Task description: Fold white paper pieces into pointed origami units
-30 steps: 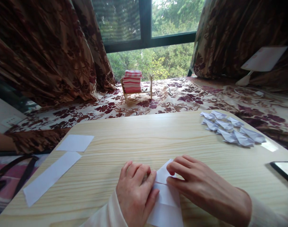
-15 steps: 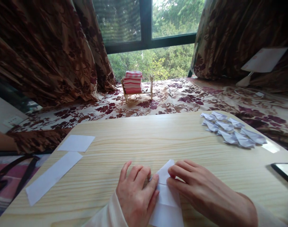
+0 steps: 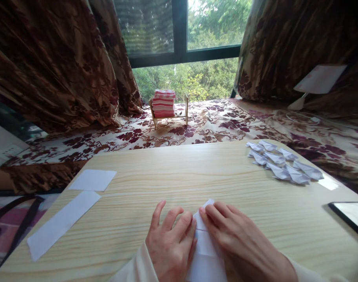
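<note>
A partly folded white paper lies on the wooden table at the near edge, its pointed tip facing away from me. My left hand rests on the paper's left side with fingers spread and flat. My right hand lies over the paper's right side, its stretched fingertips pressing near the tip. The two hands almost touch along a crease in the middle. Most of the paper's right half is hidden under my right hand.
A long white paper strip and a smaller white rectangle lie at the table's left. Several folded white paper pieces sit in a pile at the far right. A dark phone lies at the right edge. A small wooden rack with striped cloth stands by the window.
My right hand has slid left and forward over the paper, its fingers now flat near the tip. My left fingers have spread out. The view has shifted slightly.
</note>
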`<state>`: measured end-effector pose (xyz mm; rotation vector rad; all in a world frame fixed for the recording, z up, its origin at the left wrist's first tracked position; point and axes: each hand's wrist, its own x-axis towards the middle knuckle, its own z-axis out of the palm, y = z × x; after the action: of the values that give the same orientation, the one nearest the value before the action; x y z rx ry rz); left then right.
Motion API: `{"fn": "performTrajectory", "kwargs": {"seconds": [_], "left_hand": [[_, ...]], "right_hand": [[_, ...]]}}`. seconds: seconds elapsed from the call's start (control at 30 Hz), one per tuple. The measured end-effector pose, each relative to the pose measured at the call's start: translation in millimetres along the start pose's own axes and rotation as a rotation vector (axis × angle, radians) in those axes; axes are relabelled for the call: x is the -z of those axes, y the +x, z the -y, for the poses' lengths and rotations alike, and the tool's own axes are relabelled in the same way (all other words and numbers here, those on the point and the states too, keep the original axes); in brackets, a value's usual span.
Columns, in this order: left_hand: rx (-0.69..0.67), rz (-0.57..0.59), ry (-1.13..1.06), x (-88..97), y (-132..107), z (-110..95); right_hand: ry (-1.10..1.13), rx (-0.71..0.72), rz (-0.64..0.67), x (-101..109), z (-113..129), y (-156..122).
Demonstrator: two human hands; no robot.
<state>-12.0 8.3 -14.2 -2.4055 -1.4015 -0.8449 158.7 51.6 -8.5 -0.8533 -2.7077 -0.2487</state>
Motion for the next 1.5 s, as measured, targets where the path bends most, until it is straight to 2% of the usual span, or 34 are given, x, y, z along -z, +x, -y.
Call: {"fn": "performTrajectory", "kwargs": {"seconds": [0.17,0.33,0.47,0.53,0.63,0.7,0.87,1.0,1.1,1.17,1.33,1.5], "left_hand": [[0.018,0.009,0.015,0.7,0,-2],[0.004,-0.066,0.003,-5.8,-4,-1],[0.074,-0.038,-0.067,-5.1,-3,-2],[0.138,0.001,-0.126,-1.6,2,-3],[0.341,0.175,-0.259,3.9,17,-1],[0.496,0.267,-0.331,5.8,29,4],[0.627,0.341,-0.494,3.9,52,19],[0.796,0.36,-0.704,3.8,56,23],[0.899,0.339,-0.824,5.7,56,22],[0.95,0.303,-0.873,6.4,54,21],[1.072,0.223,-0.97,4.7,51,23],[1.151,0.172,-1.122,1.9,51,25]], "right_hand": [[0.014,-0.059,0.111,12,-23,14],[0.409,-0.181,0.286,33,-52,28],[0.47,-0.233,0.33,37,-51,37],[0.476,-0.216,0.327,35,-47,39],[0.513,-0.192,0.315,30,-45,42],[0.546,-0.194,0.291,25,-44,43],[0.678,-0.276,0.219,13,-42,44],[0.964,-0.402,0.002,8,-38,39],[1.006,-0.433,-0.141,5,-33,38],[0.962,-0.405,-0.215,4,-28,38],[0.848,-0.212,-0.349,6,-20,37],[0.67,-0.099,-0.391,11,-15,33]]}}
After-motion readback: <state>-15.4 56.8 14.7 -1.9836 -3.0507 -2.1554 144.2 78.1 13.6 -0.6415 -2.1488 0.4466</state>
